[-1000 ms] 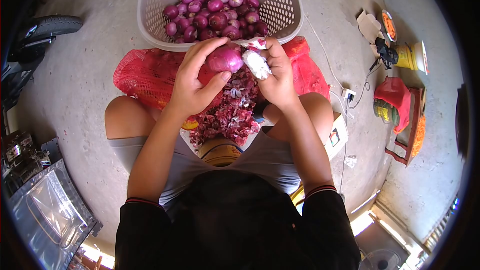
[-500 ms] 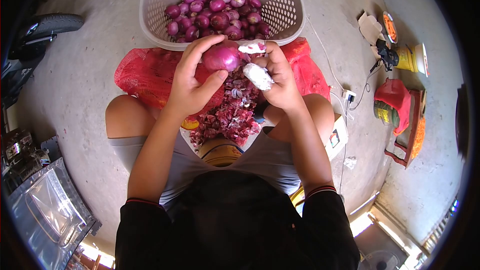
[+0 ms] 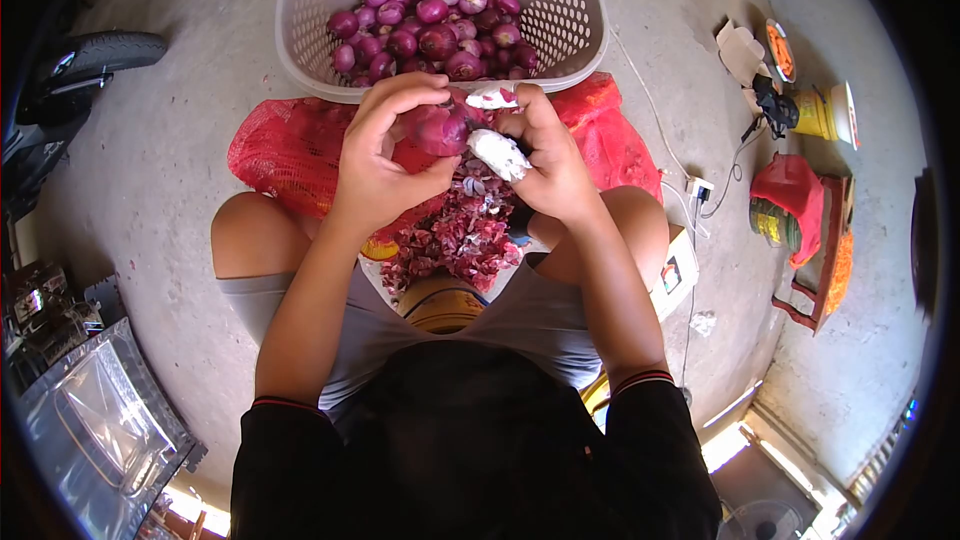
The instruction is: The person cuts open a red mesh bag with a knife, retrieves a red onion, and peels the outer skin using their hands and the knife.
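Observation:
My left hand (image 3: pixel 385 145) is closed around a red onion (image 3: pixel 440 128), fingers over its far side and thumb beneath. White wrapping covers the thumb and index finger of my right hand (image 3: pixel 555 160), and these two fingers pinch at the onion's right end. Whether a bit of skin is between them is hard to make out. Below both hands lies a heap of dry onion skins (image 3: pixel 455 250) between my legs. Just beyond them stands a grey perforated basket (image 3: pixel 300 50) with many red onions (image 3: pixel 437 42) inside.
Red mesh sacks lie on both sides, one at the left (image 3: pixel 285 155) and one at the right (image 3: pixel 620 145). A white cable with a plug adapter (image 3: pixel 698 187) runs along the floor at right. Further right are a yellow bucket (image 3: pixel 818 115) and a small wooden stool (image 3: pixel 830 250).
The onion has turned in my left hand and darkened in view. My right hand has moved slightly left, bringing its wrapped fingers against the onion's end.

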Demonstrator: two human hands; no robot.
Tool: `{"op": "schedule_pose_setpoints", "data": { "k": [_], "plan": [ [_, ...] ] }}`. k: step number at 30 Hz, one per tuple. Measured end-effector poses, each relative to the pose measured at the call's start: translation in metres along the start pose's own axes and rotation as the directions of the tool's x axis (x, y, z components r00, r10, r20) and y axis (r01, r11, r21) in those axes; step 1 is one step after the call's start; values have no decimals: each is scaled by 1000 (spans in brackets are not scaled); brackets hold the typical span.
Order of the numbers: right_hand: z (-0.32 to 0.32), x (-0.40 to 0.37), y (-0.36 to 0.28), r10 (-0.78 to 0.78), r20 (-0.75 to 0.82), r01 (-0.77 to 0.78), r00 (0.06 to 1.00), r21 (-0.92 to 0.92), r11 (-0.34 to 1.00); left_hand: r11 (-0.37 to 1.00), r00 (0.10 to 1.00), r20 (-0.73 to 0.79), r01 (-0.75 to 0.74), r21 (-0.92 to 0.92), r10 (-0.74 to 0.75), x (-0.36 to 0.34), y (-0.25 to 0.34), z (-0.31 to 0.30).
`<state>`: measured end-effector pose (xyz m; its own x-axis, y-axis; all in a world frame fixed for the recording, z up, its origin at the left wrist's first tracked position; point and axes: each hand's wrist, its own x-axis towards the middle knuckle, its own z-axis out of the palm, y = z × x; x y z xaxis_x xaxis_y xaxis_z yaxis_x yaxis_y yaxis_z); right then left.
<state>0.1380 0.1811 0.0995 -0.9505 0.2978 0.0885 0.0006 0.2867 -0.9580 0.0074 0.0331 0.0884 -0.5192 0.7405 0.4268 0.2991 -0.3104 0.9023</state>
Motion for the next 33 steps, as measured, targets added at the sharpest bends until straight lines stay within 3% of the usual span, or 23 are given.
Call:
{"op": "schedule_pose_setpoints", "data": {
  "k": [7,10,13,19,22,25,29,31,33],
  "plan": [
    [12,2,8,-120,-116,126,986,42,991,999,998,-58,-38,-32,36,-2,-2,4],
    [10,1,6,-43,-104,49,994,62,997,998,997,-69,-47,-38,44,-2,-1,6],
    [12,1,7,-85,-151,91,985,33,995,998,996,-67,-58,-30,56,-2,-3,5],
    [15,5,6,-62,-230,139,971,336,932,989,998,-45,-41,-139,35,-3,1,8],
    [12,3,6,16,-155,47,988,396,917,985,999,-23,-30,-172,26,-3,-1,6],
    [14,4,2,10,-183,68,983,414,908,918,993,-40,85,-388,-108,-5,-4,9],
    [19,3,3,9,-167,57,986,387,921,695,935,8,270,-667,-356,-10,2,20],
    [23,3,4,21,-153,40,988,385,922,568,895,29,307,-764,-445,-11,1,25],
    [23,2,8,21,-129,22,991,325,945,546,849,39,373,-750,-527,-9,4,24]
  ]
}}
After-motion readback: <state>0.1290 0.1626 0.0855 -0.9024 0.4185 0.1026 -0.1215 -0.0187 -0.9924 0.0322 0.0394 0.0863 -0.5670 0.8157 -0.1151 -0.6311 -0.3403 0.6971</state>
